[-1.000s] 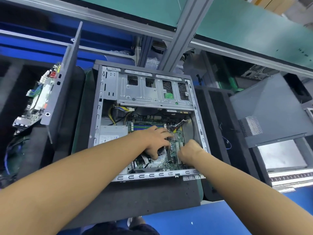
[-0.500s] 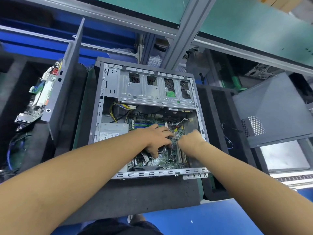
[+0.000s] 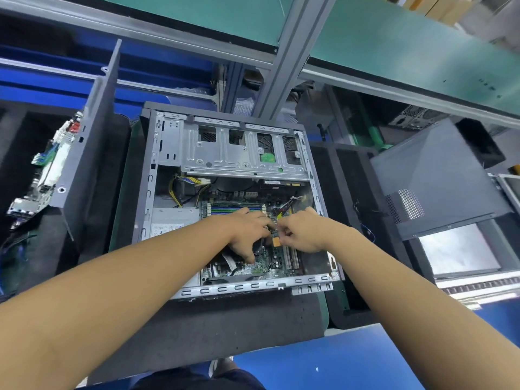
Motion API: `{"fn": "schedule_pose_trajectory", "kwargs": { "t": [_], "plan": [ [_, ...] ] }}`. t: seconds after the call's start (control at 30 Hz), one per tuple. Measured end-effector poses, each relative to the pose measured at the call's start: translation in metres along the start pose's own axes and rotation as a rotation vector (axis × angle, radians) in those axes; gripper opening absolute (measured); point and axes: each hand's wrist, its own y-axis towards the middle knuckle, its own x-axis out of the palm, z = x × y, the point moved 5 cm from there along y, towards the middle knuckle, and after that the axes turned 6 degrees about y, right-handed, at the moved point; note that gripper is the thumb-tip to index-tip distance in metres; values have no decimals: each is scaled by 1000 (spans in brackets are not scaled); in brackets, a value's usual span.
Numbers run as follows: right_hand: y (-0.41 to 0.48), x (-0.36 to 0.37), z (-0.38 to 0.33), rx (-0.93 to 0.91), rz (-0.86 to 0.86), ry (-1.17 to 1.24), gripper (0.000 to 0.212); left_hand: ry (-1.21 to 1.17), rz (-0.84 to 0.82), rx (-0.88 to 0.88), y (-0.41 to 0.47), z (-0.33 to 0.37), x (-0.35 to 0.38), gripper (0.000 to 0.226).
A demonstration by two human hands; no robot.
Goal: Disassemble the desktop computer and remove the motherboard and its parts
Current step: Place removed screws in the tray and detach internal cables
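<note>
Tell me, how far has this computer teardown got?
Done: the case is open, its side off; a grey panel lies off to the right. In hand: the left hand reaches over the motherboard while the right hand pinches a small orange-tabbed part at its middle. Left: the motherboard itself, the power supply and the yellow cables all sit inside the case, not yet removed.

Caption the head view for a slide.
Left hand and right hand meet over the motherboard inside the open computer case.
</note>
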Motion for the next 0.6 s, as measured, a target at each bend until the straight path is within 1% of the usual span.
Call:
{"fn": "schedule_pose_trajectory", "kwargs": {
  "t": [0.07,0.13,0.2,0.3,0.37,0.47,0.5,0.53,0.6],
  "plan": [
    [-3,-5,6,2,27,83,16,-14,0,0,0,-1,0,63],
    [-6,-7,10,4,52,55,15,-36,-4,3,0,-1,0,61],
    [-8,-3,8,-4,67,-92,15,-52,-7,-1,-1,-2,0,60],
    [-1,5,0,-25,170,-366,18,-52,-11,-17,-1,-2,1,60],
    [5,8,-5,-2,223,-440,17,-27,-16,-32,0,-3,1,61],
    [13,16,-7,31,244,-435,29,40,-18,-47,1,-1,2,66],
    [16,19,-10,5,237,-424,31,60,-17,-50,1,-1,3,68],
    [18,23,-12,-26,190,-374,34,70,-15,-48,1,-1,4,69],
    [20,34,-10,-13,-27,-127,44,58,-2,-29,1,-1,5,65]
  ]
}}
